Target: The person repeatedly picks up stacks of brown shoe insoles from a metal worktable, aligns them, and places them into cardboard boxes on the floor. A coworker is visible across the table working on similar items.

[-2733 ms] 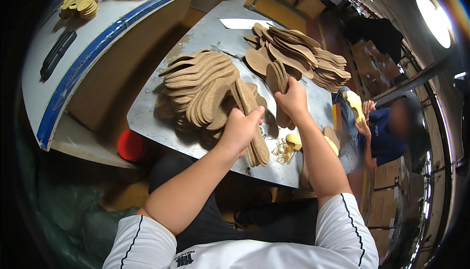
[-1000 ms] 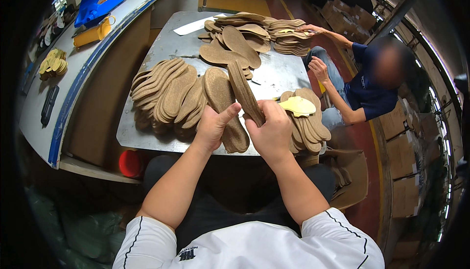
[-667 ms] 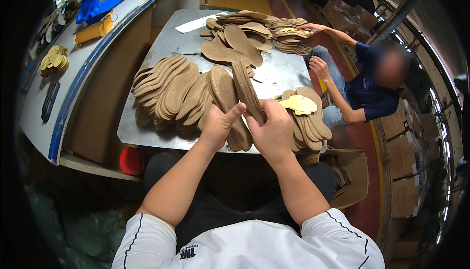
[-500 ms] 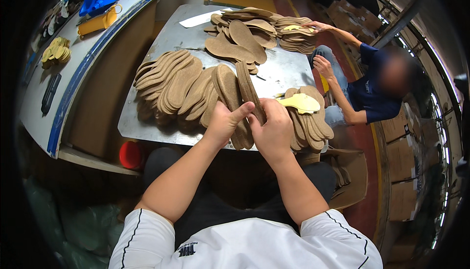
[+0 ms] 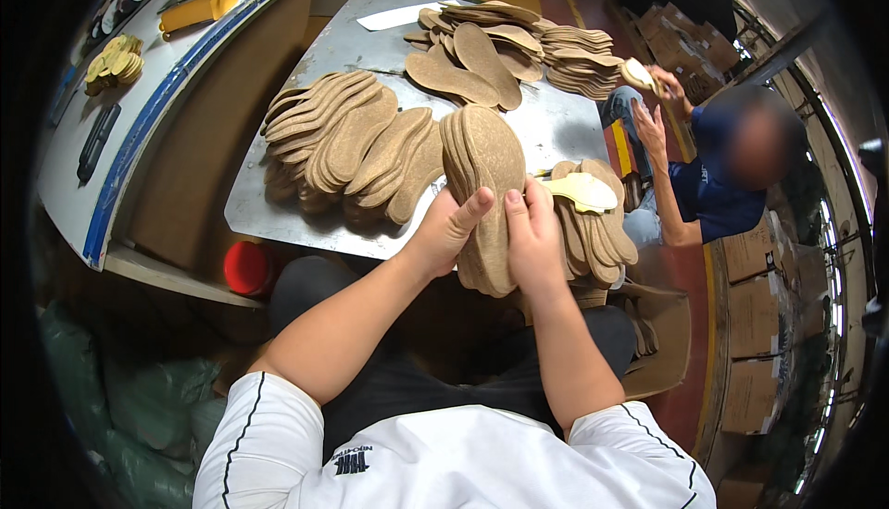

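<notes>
Both my hands hold one stack of brown insoles (image 5: 489,162) upright over the table's near edge. My left hand (image 5: 446,231) grips the stack's left side, thumb raised along it. Closed on the right side, my right hand (image 5: 535,238) presses its thumb on the front face. To the left lies a fanned row of brown insoles (image 5: 347,138). Beside my right hand, a pale yellow insole-shaped piece (image 5: 585,191) rests on another pile of brown insoles (image 5: 595,242). Farther back are more heaped insoles (image 5: 477,69).
A metal-topped table (image 5: 269,203) carries the piles. At the right, a co-worker (image 5: 681,175) holds a pale piece (image 5: 637,74). On the left bench (image 5: 157,129) lie yellow pieces (image 5: 114,64) and a black tool (image 5: 99,143). A red round lid (image 5: 248,268) and an open carton (image 5: 662,342) sit lower down.
The insoles in my hands have come together into one stack, its broad face turned toward me. The co-worker has lifted a pale piece off the far right pile.
</notes>
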A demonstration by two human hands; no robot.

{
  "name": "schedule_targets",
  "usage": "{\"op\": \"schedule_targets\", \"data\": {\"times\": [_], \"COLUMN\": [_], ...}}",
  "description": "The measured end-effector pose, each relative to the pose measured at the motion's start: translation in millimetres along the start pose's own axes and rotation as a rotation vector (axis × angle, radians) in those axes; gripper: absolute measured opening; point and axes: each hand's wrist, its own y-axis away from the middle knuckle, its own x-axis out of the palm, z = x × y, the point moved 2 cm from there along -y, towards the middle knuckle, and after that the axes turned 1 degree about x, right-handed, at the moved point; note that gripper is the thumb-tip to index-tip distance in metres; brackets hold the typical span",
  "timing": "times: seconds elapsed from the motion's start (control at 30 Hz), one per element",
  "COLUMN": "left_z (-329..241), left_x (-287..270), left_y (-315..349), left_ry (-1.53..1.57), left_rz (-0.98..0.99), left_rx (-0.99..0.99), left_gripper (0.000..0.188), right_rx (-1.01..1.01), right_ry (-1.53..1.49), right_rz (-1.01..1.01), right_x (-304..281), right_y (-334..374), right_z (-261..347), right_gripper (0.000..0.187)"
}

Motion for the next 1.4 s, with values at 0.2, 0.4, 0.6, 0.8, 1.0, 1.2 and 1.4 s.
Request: {"op": "schedule_targets", "data": {"times": [0.2, 0.4, 0.6, 0.8, 1.0, 1.2, 1.4], "left_z": [10.2, 15.2, 20.8, 17.1, 17.8, 20.6, 20.1], "left_x": [4.3, 1.3, 14.8, 10.9, 6.4, 5.9, 6.6], "left_y": [5.7, 4.2, 5.9, 3.4, 1.8, 2.5, 4.3], "left_ry": [-0.041, 0.31, 0.114, 0.103, 0.172, 0.238, 0.206], "left_rz": [-0.022, 0.031, -0.009, 0.026, -0.006, -0.038, -0.041], "left_rx": [-0.016, -0.207, -0.138, -0.159, -0.198, -0.218, -0.209], "left_gripper": [0.098, 0.044, 0.042, 0.044, 0.042, 0.042, 0.047], "right_rx": [0.221, 0.401, 0.407, 0.282, 0.289, 0.289, 0.249], "right_ry": [-0.533, -0.786, -0.962, -0.653, -0.616, -0.57, -0.475], "right_rz": [0.009, 0.177, 0.281, 0.354, 0.364, 0.347, 0.349], "right_x": [7.2, -18.7, -30.5, -35.5, -29.9, -27.2, -26.1], "right_y": [15.2, 16.0, 19.1, 25.7, 25.3, 26.7, 28.9], "right_z": [-24.6, -33.4, -33.4, -24.1, -26.2, -26.2, -25.6], "right_gripper": [0.051, 0.049, 0.064, 0.104, 0.105, 0.103, 0.103]}}
